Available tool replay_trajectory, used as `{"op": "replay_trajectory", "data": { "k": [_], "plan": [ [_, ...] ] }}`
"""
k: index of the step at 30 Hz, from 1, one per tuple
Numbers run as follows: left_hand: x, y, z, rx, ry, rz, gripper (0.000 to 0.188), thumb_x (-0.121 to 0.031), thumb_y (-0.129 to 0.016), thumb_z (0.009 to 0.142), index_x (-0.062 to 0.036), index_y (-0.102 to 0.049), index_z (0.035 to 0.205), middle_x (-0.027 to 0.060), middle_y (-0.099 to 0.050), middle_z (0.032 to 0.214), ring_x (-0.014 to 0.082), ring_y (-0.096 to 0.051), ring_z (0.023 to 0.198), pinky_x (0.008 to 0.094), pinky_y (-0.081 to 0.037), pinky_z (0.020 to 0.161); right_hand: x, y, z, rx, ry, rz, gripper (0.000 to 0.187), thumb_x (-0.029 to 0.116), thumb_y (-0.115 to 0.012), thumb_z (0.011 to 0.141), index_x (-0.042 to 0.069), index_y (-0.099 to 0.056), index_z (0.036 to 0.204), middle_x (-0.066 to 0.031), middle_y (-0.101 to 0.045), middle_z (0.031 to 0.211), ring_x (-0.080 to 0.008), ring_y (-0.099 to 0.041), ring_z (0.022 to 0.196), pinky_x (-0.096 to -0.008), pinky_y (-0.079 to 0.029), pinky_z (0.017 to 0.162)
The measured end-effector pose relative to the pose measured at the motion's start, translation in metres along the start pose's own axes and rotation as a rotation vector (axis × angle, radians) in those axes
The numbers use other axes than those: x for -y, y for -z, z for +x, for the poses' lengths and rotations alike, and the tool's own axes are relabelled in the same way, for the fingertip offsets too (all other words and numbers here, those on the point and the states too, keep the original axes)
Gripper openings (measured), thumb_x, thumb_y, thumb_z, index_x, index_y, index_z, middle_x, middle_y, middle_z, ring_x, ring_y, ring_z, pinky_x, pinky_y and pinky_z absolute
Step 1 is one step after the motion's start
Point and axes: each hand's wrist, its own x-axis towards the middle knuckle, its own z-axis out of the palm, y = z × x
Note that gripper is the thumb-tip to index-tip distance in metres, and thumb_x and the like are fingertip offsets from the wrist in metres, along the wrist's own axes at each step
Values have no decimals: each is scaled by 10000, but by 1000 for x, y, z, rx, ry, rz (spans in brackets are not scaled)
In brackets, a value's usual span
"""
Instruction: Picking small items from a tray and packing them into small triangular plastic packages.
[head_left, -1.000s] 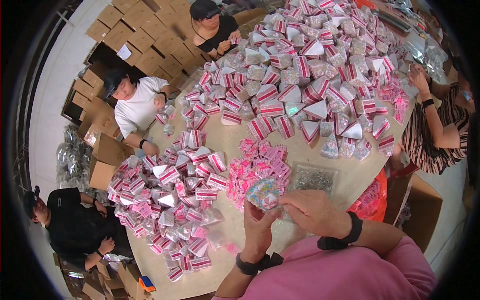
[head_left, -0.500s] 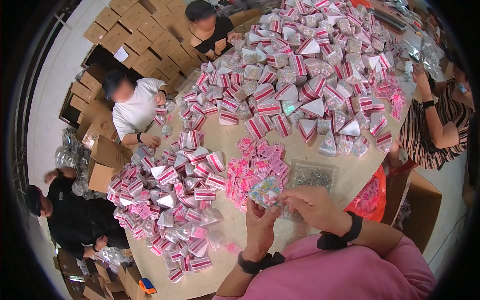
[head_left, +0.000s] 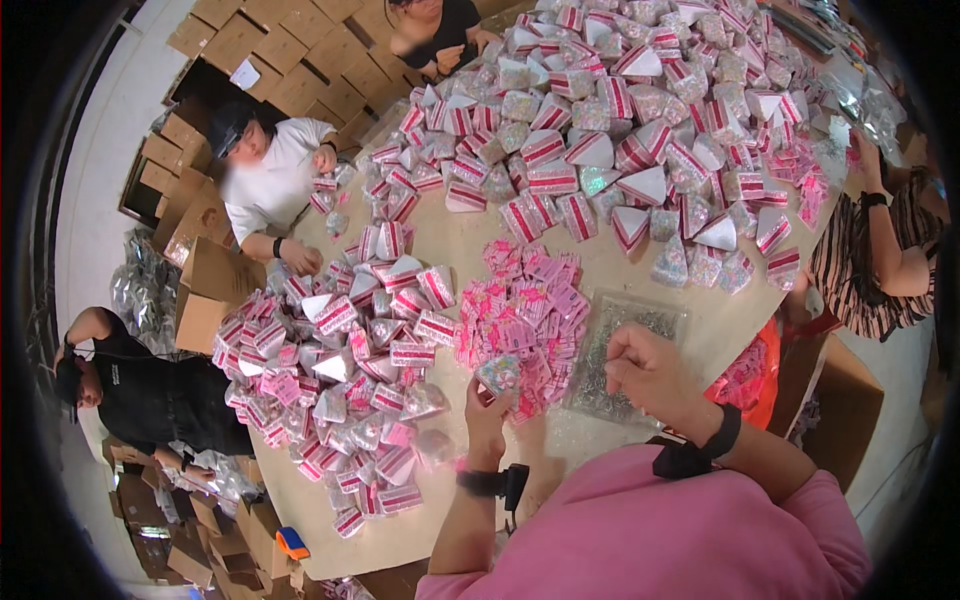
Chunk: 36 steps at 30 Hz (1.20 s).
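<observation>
My left hand (head_left: 487, 420) is closed around a wedge-shaped, clear-wrapped packet (head_left: 499, 373) with a multicoloured speckled top, holding it over the near edge of a pile of pink printed tags (head_left: 530, 305). Over the clear shallow tray (head_left: 602, 392) of small, thin metal pieces is my right hand (head_left: 645, 372), its fingers curled and pressed together. Whatever may be between those fingertips is too small or hidden to make out. A heap of similar wedge packets with red-and-white striped sides (head_left: 340, 340) lies to the left of the tags.
A larger heap of wedge packets (head_left: 600, 140) covers the table's far side. An orange bag (head_left: 752, 370) of pink pieces and an open carton (head_left: 845, 410) stand at the right edge. An orange-and-blue tool (head_left: 292, 542) lies front left. Several people work around the table (head_left: 560, 480).
My hands have separated. The right has left the packet and moved right, over the metal pieces; the left has drawn the packet slightly left. The view has shifted a little.
</observation>
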Motion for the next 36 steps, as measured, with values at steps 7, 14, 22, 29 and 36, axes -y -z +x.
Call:
{"op": "replay_trajectory", "data": {
  "k": [7,14,22,29,36],
  "plan": [
    [37,12,17,68,-124,108,747,-61,-702,752,11,-294,1374,120,-529,1165,212,-528,1038,326,-466,842,-17,-8,7,116,-34,-33,24,55,-521,862,55,-507,880,-29,-580,668,-55,-466,497,-223,-348,426],
    [-3,-10,-33,-90,-766,869,739,-209,-713,754,29,-344,1348,228,-436,1304,369,-432,1187,449,-340,1006,-12,-18,13,193,-182,-41,26,42,-523,834,50,-503,849,-27,-560,645,-49,-426,411,-224,-310,330],
    [-57,-60,-88,432,-1018,870,671,-253,-700,784,15,-393,1317,197,-545,1108,354,-545,983,403,-455,839,-26,-28,17,316,-269,105,33,33,-539,846,40,-540,878,-37,-563,648,-47,-457,445,-204,-319,369],
    [-52,-53,-93,329,-1055,933,484,-242,-696,780,-1,-501,1152,176,-574,1024,335,-570,874,413,-469,715,-33,-23,15,415,-283,111,27,47,-552,851,48,-545,877,-8,-559,651,-37,-448,479,-186,-317,417],
    [-32,-44,-93,411,-756,737,186,-146,-633,845,-38,-571,983,110,-589,766,242,-574,669,332,-460,596,-34,-23,9,511,-336,55,51,82,-558,871,49,-540,906,6,-550,657,-32,-454,511,-188,-332,451]
  ]
}}
